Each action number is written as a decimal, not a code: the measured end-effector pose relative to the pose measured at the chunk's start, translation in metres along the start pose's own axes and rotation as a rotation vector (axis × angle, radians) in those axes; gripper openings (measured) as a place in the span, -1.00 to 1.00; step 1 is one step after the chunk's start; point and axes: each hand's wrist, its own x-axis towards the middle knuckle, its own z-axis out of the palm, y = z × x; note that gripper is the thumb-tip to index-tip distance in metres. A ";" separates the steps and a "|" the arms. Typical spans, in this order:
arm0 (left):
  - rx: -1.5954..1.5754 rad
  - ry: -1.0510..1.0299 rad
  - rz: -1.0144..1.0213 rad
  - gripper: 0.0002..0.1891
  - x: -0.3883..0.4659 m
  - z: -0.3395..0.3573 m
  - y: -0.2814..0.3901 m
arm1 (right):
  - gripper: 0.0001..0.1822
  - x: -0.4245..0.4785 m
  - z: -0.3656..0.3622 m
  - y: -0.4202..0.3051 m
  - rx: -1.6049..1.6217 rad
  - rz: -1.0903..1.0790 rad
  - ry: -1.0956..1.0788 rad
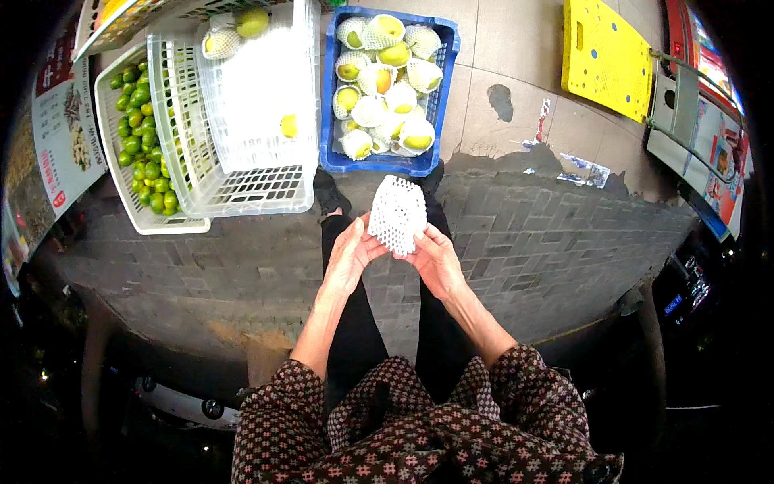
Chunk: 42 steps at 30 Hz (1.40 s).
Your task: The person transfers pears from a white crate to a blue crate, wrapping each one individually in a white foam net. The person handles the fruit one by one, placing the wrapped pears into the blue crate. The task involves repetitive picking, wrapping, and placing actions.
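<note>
Before my body, a white foam fruit net [397,215] is held up between both hands. It looks flat, and no fruit shows through its mesh. My left hand [352,251] has its fingers at the net's lower left edge, with the thumb raised alongside. On the lower right edge, the thumb and fingers of my right hand [436,259] pinch the foam. Just beyond the net stands a blue plastic crate [380,164], full of yellow-green pears [417,142], most wrapped in similar foam nets.
Left of the blue crate, a pale plastic crate [254,209] holds a few fruits over a bright white surface. It overlaps a white crate [139,221] of green citrus fruits [145,133]. A yellow perforated board [608,60] is at the upper right. Grey paving [544,242] spreads underfoot.
</note>
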 end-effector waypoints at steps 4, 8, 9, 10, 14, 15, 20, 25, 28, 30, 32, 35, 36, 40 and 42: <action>0.007 -0.031 0.046 -0.57 -0.012 0.008 0.008 | -0.75 -0.006 0.005 0.002 -0.006 -0.014 -0.052; 0.064 0.011 0.092 -0.65 -0.016 0.004 0.014 | -0.71 -0.009 0.006 0.008 -0.293 -0.070 -0.060; 0.112 0.028 0.137 -0.67 -0.018 0.004 0.015 | -0.66 -0.009 0.003 0.008 -0.396 -0.087 -0.074; 0.160 0.044 0.181 -0.69 -0.019 0.005 0.016 | -0.62 -0.009 0.001 0.008 -0.500 -0.104 -0.088; 0.314 0.130 0.312 -0.75 -0.026 0.010 0.020 | -0.29 -0.020 0.020 -0.005 -0.545 -0.187 0.083; 0.365 0.148 0.349 -0.76 -0.026 0.012 0.019 | -0.30 -0.026 0.026 -0.013 -0.524 -0.162 0.098; 0.489 0.084 0.418 -0.73 -0.026 0.015 0.010 | -0.36 -0.020 0.027 -0.022 -0.450 0.005 0.031; 0.526 0.015 0.493 -0.67 -0.025 0.020 0.006 | -0.32 -0.023 0.028 -0.027 -0.582 0.018 -0.062; 0.579 0.030 0.526 -0.69 -0.024 0.021 0.002 | -0.24 -0.026 0.028 -0.030 -0.603 0.057 -0.098; 0.620 0.045 0.556 -0.68 -0.025 0.025 -0.001 | -0.20 -0.027 0.025 -0.030 -0.621 0.060 -0.114; 0.657 0.070 0.582 -0.66 -0.024 0.029 -0.005 | -0.16 -0.027 0.021 -0.027 -0.656 0.034 -0.119; 0.752 0.117 0.621 -0.66 -0.022 0.032 -0.012 | -0.14 -0.030 0.016 -0.027 -0.611 0.026 -0.114; 0.817 0.128 0.636 -0.66 -0.021 0.033 -0.012 | -0.17 -0.032 0.016 -0.027 -0.620 0.011 -0.102; 1.003 0.145 0.758 -0.63 -0.024 0.051 -0.014 | -0.35 -0.036 0.016 -0.031 -0.567 0.000 -0.088; 0.981 0.177 0.697 -0.66 -0.023 0.051 -0.020 | -0.48 -0.036 0.010 -0.034 -0.551 -0.031 -0.086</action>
